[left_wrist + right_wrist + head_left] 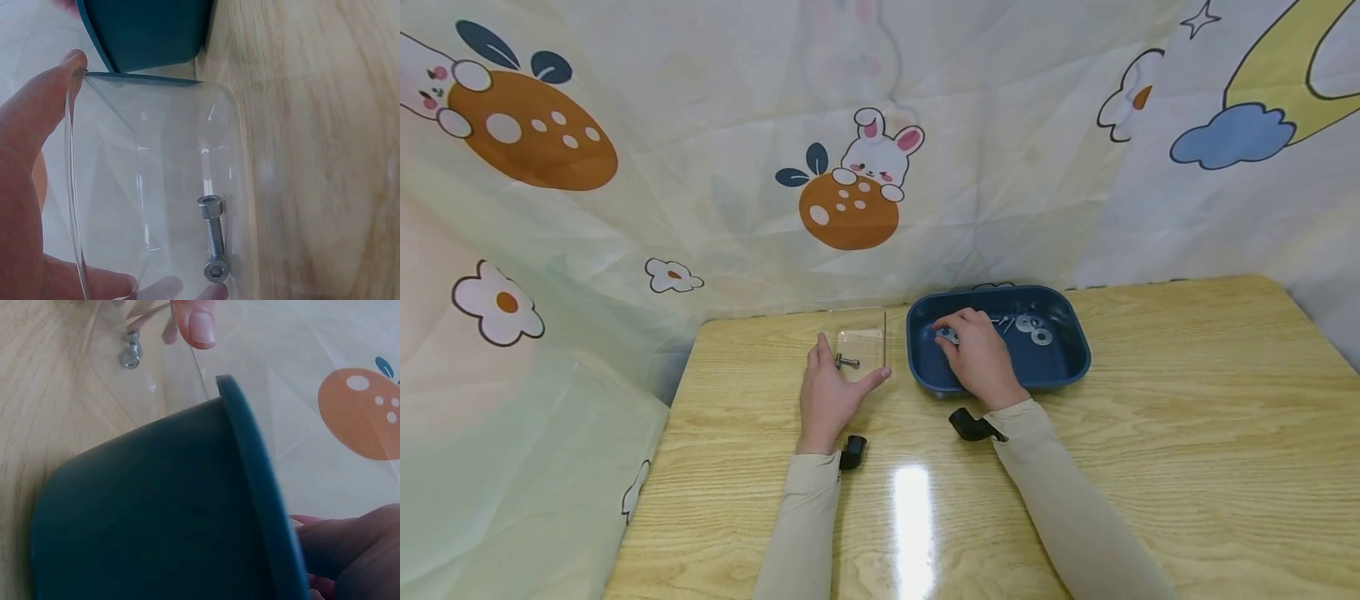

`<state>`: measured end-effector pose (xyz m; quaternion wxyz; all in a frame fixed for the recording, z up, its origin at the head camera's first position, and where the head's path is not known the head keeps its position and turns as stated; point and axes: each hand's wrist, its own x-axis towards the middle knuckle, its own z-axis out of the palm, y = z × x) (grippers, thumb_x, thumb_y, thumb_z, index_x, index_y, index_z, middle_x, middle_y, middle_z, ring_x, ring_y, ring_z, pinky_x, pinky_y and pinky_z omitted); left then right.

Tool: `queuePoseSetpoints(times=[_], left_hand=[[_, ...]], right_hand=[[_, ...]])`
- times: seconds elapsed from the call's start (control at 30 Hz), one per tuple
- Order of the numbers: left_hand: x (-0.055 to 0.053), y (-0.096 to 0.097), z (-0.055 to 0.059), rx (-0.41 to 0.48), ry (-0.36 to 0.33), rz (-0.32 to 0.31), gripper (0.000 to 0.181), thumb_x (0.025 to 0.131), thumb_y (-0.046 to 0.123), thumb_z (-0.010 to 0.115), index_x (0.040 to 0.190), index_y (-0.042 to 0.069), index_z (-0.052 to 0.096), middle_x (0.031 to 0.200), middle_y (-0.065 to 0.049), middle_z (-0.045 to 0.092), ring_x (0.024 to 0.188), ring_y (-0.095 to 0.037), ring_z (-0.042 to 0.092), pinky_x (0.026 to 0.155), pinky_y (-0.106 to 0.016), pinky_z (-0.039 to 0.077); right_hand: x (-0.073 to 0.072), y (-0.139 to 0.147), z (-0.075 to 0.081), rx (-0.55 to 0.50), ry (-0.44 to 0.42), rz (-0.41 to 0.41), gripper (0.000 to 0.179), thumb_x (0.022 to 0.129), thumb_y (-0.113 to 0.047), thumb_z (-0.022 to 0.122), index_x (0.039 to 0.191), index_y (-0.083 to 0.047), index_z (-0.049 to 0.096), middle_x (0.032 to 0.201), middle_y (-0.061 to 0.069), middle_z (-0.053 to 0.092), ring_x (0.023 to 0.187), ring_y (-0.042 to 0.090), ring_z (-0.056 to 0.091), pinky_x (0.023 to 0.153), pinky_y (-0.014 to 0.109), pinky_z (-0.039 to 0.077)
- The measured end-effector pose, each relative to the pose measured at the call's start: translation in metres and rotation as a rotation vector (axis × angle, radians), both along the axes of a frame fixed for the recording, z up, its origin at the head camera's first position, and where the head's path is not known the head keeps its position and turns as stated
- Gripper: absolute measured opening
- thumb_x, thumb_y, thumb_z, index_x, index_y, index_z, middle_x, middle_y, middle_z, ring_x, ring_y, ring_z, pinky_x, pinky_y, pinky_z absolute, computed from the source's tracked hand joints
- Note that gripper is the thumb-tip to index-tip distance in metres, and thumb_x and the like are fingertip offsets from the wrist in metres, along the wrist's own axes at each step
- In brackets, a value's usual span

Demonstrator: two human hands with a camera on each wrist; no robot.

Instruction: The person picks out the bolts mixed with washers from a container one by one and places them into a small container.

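Note:
My left hand (831, 396) grips a clear plastic box (868, 340) across its width. In the left wrist view the thumb (37, 106) hooks the rim and the fingers lie along the opposite wall. Inside the box are two metal socket-head bolts (214, 234). My right hand (979, 354) reaches into a dark blue bin (1037, 371), thumb and forefinger curled close about a washer (948, 335); I cannot tell whether they pinch it. The bin's wall hides those fingertips in the right wrist view.
More flat washers (1041, 337) and some small screws (1006, 323) lie in the bin, right of my right hand. Box and bin stand side by side near the back edge of a wooden table (1187, 417). A printed cloth (1000, 183) hangs behind.

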<state>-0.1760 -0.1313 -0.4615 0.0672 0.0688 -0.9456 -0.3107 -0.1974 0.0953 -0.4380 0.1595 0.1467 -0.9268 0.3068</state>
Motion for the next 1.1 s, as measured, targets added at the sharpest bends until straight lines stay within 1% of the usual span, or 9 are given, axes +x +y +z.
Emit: queuePoseSetpoints(times=[0.23,0.5,0.7,0.8,1.0,1.07,1.1], left_hand=[[0.000,0.000,-0.001,0.007,0.009,-0.010,0.127,0.059,0.075,0.066,0.149,0.004,0.012,0.144,-0.018,0.029,0.120,-0.036,0.043,0.092,-0.047,0.041],[0.000,-0.001,-0.001,0.004,0.005,-0.002,0.127,0.059,0.076,0.065,0.149,0.004,0.013,0.145,-0.018,0.029,0.121,-0.036,0.041,0.094,-0.046,0.040],[-0.001,-0.001,0.000,0.001,0.000,-0.015,0.127,0.059,0.077,0.064,0.149,0.005,0.011,0.146,-0.017,0.026,0.124,-0.036,0.040,0.095,-0.047,0.039],[-0.001,0.000,0.000,-0.004,-0.001,-0.013,0.128,0.058,0.078,0.064,0.149,0.005,0.012,0.146,-0.017,0.026,0.124,-0.036,0.040,0.095,-0.047,0.039],[-0.001,-0.001,-0.001,0.000,0.000,-0.013,0.127,0.059,0.076,0.065,0.149,0.006,0.010,0.147,-0.017,0.026,0.124,-0.036,0.039,0.095,-0.047,0.039],[-0.001,-0.002,-0.001,0.005,0.001,-0.013,0.127,0.059,0.075,0.066,0.149,0.006,0.010,0.147,-0.018,0.026,0.124,-0.036,0.039,0.095,-0.047,0.039],[-0.001,-0.002,-0.002,0.008,0.002,-0.014,0.126,0.059,0.075,0.066,0.149,0.005,0.010,0.147,-0.018,0.026,0.124,-0.036,0.039,0.095,-0.047,0.039]], right_hand=[[-0.001,0.004,-0.005,-0.014,-0.013,-0.011,0.018,0.086,-0.015,0.067,0.103,-0.012,0.069,0.101,0.009,0.058,0.086,0.024,0.049,0.065,0.037,0.045],[-0.007,0.011,-0.005,-0.001,-0.046,-0.012,0.022,0.083,-0.012,0.069,0.105,-0.011,0.068,0.103,0.010,0.058,0.092,0.028,0.050,0.070,0.041,0.047],[-0.009,0.019,-0.004,0.005,-0.074,-0.028,0.023,0.083,-0.010,0.070,0.106,-0.009,0.067,0.104,0.012,0.058,0.094,0.029,0.050,0.073,0.043,0.045],[-0.011,0.022,-0.004,0.019,-0.105,-0.022,0.025,0.083,-0.010,0.070,0.107,-0.008,0.067,0.104,0.013,0.058,0.095,0.031,0.051,0.077,0.044,0.045],[-0.014,0.027,-0.006,0.062,-0.211,-0.045,0.028,0.084,-0.007,0.067,0.111,-0.007,0.065,0.108,0.014,0.059,0.102,0.033,0.052,0.082,0.047,0.044],[-0.015,0.027,-0.006,0.074,-0.231,-0.048,0.029,0.083,-0.006,0.067,0.112,-0.006,0.064,0.110,0.016,0.058,0.104,0.035,0.051,0.084,0.048,0.044],[-0.015,0.028,-0.007,0.078,-0.236,-0.047,0.030,0.083,-0.006,0.067,0.113,-0.006,0.064,0.111,0.017,0.058,0.105,0.035,0.051,0.087,0.049,0.043]])
